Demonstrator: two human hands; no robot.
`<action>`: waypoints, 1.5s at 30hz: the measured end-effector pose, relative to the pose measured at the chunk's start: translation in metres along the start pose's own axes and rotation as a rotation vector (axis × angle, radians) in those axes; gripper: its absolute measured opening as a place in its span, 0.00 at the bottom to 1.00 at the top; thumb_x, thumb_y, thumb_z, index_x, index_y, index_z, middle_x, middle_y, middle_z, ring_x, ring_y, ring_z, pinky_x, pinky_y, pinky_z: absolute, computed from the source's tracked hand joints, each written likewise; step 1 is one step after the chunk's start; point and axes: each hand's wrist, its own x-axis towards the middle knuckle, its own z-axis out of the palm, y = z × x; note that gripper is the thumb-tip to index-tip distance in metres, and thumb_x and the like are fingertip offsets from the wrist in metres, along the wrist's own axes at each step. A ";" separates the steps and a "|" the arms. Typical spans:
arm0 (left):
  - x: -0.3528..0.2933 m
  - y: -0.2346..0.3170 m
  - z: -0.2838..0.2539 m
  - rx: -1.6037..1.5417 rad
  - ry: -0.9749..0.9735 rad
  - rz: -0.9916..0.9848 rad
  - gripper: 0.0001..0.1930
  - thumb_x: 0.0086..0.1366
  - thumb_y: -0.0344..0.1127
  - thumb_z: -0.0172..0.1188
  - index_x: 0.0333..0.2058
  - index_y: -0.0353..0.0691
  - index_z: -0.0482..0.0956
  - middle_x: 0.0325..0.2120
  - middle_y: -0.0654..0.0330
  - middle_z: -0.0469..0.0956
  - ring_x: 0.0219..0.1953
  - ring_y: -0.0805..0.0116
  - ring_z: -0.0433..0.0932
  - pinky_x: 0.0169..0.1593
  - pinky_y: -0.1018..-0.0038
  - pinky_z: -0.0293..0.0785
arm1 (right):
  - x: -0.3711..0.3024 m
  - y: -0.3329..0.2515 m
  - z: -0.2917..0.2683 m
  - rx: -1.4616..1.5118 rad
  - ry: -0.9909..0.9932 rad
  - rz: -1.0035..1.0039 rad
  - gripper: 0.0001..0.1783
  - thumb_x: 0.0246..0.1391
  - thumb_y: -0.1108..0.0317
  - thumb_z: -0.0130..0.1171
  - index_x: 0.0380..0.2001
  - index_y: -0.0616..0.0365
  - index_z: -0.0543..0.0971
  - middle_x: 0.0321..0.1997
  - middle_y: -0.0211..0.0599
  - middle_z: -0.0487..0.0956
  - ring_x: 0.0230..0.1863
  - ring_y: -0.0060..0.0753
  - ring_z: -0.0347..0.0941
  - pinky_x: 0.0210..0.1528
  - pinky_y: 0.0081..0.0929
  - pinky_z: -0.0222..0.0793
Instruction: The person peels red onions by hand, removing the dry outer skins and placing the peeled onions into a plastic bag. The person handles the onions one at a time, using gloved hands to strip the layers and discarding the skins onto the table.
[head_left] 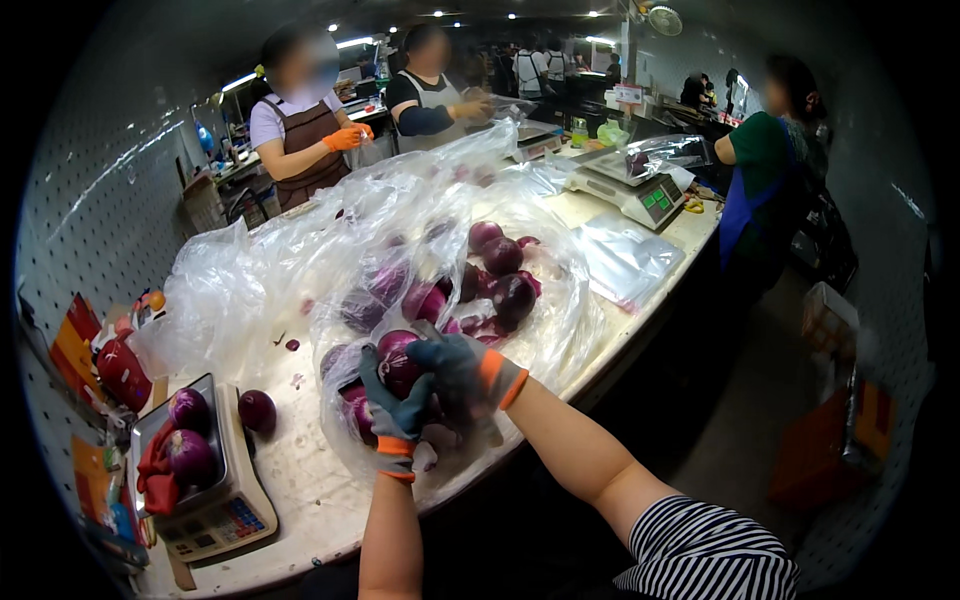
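Note:
Both my hands wear grey-blue gloves with orange cuffs. My left hand (397, 408) is closed around a red onion (400, 362), holding it above the near edge of the table. My right hand (455, 368), partly blurred, presses bent fingers against the onion's right side. Under my hands, more red onions lie in a clear plastic bag (345, 425), partly hidden by the gloves. Just beyond, a pile of red onions (502, 256) rests in the opening of a large clear plastic sheet or bag (270, 265).
A weighing scale (215, 520) at the left carries two red onions (190, 456) and a red cloth (157, 470); a single onion (257, 411) lies beside it. Silver bags (628, 260) and another scale (635, 190) occupy the table's far right. Co-workers stand across and to the right.

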 end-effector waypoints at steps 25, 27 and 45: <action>-0.010 -0.010 0.006 -0.616 0.032 -0.237 0.28 0.56 0.30 0.59 0.55 0.41 0.60 0.44 0.57 0.71 0.43 0.66 0.73 0.47 0.71 0.74 | -0.007 -0.004 0.010 -0.743 -0.119 -0.147 0.22 0.47 0.56 0.55 0.46 0.49 0.74 0.44 0.45 0.76 0.43 0.49 0.73 0.45 0.35 0.69; -0.010 -0.013 0.004 -0.610 0.052 -0.263 0.28 0.56 0.29 0.58 0.55 0.41 0.60 0.43 0.57 0.71 0.43 0.66 0.73 0.47 0.71 0.74 | -0.006 0.000 0.011 -0.843 -0.115 -0.240 0.23 0.47 0.58 0.54 0.48 0.50 0.72 0.43 0.45 0.76 0.42 0.52 0.73 0.44 0.37 0.68; -0.024 -0.034 -0.001 -1.181 -0.178 -0.554 0.31 0.57 0.49 0.59 0.57 0.48 0.62 0.48 0.57 0.72 0.48 0.54 0.73 0.50 0.59 0.71 | 0.026 0.039 -0.030 -1.163 0.476 -0.549 0.13 0.49 0.61 0.55 0.35 0.58 0.76 0.34 0.45 0.76 0.35 0.48 0.73 0.40 0.40 0.69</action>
